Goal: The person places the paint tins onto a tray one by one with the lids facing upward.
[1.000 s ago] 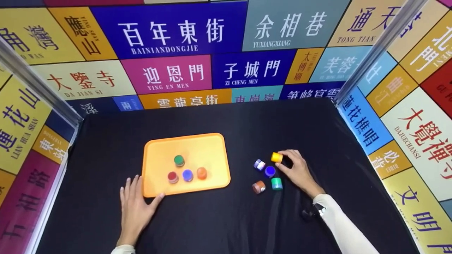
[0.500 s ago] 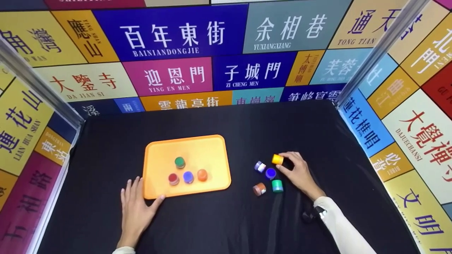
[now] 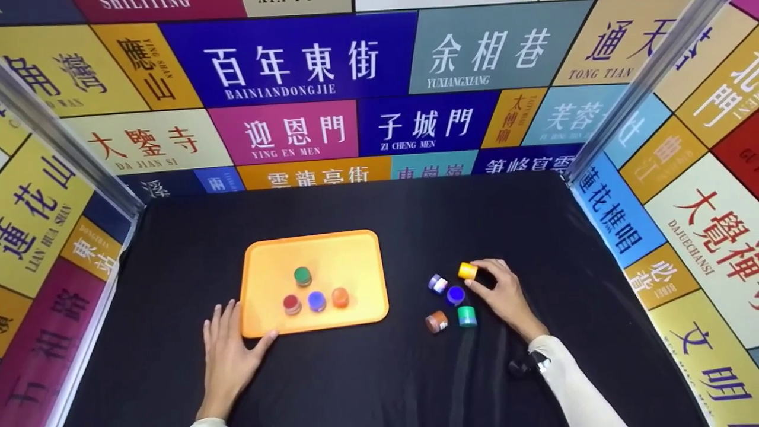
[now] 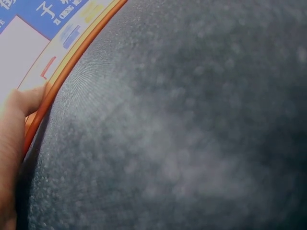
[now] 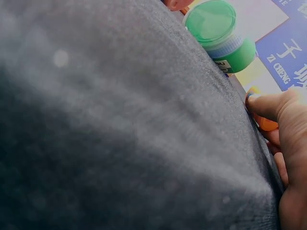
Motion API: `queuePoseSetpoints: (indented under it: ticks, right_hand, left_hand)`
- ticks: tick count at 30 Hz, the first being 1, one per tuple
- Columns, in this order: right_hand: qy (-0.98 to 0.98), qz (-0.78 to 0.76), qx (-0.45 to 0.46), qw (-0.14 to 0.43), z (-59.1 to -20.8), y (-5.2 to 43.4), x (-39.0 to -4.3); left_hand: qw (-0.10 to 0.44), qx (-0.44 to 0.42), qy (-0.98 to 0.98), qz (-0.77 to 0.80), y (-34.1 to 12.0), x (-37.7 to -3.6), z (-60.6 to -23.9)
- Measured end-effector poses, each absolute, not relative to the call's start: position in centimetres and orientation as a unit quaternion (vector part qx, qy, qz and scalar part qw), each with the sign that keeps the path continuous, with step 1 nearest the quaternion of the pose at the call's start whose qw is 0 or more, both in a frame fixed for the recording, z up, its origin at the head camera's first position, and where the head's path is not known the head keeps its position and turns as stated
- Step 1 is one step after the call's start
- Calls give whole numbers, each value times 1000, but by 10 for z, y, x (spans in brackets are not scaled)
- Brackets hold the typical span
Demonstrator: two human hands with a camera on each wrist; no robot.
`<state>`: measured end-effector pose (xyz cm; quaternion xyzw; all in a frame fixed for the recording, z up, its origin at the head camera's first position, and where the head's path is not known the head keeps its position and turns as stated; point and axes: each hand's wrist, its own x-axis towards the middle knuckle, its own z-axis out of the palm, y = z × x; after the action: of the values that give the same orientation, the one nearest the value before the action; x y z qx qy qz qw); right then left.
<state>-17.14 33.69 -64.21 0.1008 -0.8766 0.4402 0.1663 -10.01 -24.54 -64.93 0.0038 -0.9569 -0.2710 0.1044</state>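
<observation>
In the head view my left hand (image 3: 230, 356) lies at the near left corner of an orange tray (image 3: 356, 239), fingers straight along its left edge and thumb at its front rim. On the tray stand paint jars: green (image 3: 302, 276), red (image 3: 292, 304), blue (image 3: 316, 301) and orange (image 3: 340, 298). My right hand (image 3: 504, 296) pinches a yellow paint jar (image 3: 467, 271) between thumb and fingers, right of the tray. Close by are a white-and-purple jar (image 3: 437, 283), a dark blue jar (image 3: 455, 295), a second green jar (image 5: 211, 21) and a brown jar (image 3: 436, 321).
Black cloth (image 3: 367, 379) covers the table, with folds near the front. Panels with printed signs (image 3: 284, 59) wall in the back and both sides, with metal posts (image 3: 634, 89) at the corners. A black band (image 3: 528, 363) circles the right wrist.
The whole scene has slid slightly down in the head view. Hands, tray and jars keep their places relative to each other, the yellow jar still pinched in my right hand.
</observation>
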Motion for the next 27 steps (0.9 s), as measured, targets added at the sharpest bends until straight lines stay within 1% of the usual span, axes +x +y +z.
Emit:
queuePoseSetpoints:
  ticks: [14, 19, 27]
  right_hand:
    - [-858, 493, 41, 141, -635, 333, -174]
    - [-849, 509, 48, 135, -630, 333, -174]
    - [-866, 478, 75, 123, -618, 330, -180]
  left_hand:
    - [99, 9, -956, -277, -246, -99, -649]
    - [96, 8, -956, -279, -245, -99, -649]
    - [101, 2, -956, -276, -245, -100, -648]
